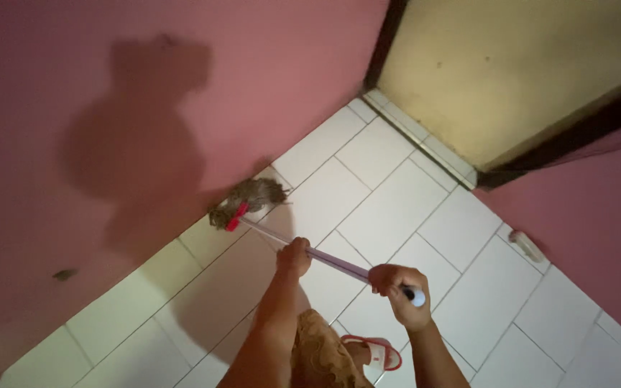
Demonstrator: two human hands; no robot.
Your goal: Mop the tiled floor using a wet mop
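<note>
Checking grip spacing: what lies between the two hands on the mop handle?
In the head view, only a bare stretch of the thin pale metal mop handle runs between the left hand and right hand, above the white tiled floor.

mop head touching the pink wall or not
Touching. In the head view the mop head lies on the white tile floor pressed against the base of the pink wall, no gap visible.

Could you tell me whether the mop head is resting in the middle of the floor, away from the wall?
No, the mop head lies against the foot of the pink wall, at the edge of the white tiled floor.
</note>
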